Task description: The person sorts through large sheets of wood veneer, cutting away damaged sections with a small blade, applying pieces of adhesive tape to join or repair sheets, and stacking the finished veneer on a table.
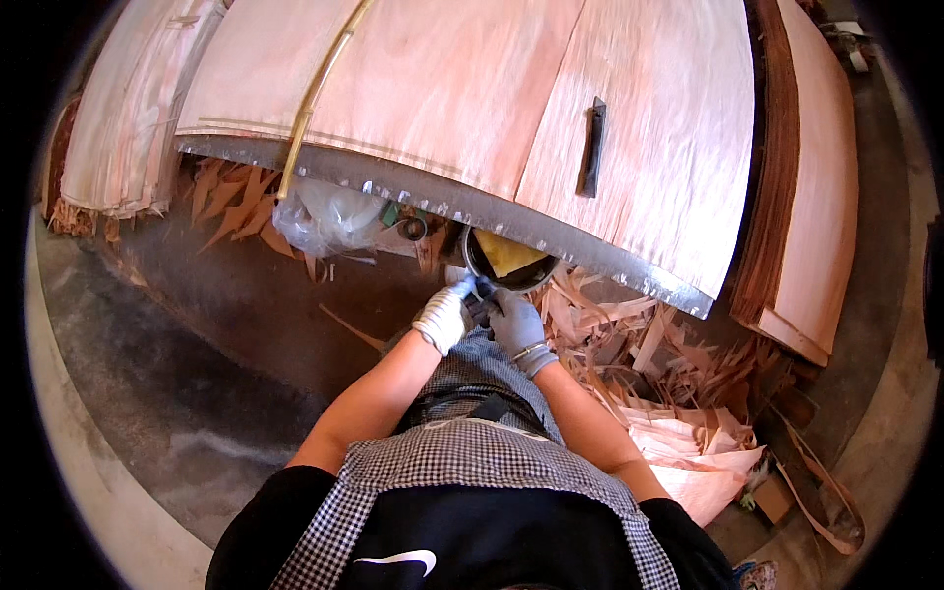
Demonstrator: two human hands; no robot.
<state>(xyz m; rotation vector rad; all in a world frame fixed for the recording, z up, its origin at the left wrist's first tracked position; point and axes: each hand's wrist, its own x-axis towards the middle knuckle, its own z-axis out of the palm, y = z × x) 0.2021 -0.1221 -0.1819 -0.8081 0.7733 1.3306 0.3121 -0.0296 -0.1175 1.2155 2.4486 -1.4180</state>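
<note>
While both gloved hands meet just below the table edge [551, 236], the left hand [444, 315] and right hand [516, 324] curl around a small dark object [482, 303] between them; how tight the grip is I cannot tell. Just above sits a round dark tin [506, 261] with yellow contents, veneer scraps [629, 344] piled alongside.

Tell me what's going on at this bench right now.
A person in a checked apron stands at a table covered with thin wood veneer sheets. Both gloved hands meet just below its edge: the left hand and the right hand are closed around a small dark object too hidden to identify. Right above them, a round dark bowl with something yellow inside sits under the table edge. Veneer scraps lie piled on the floor.
</note>
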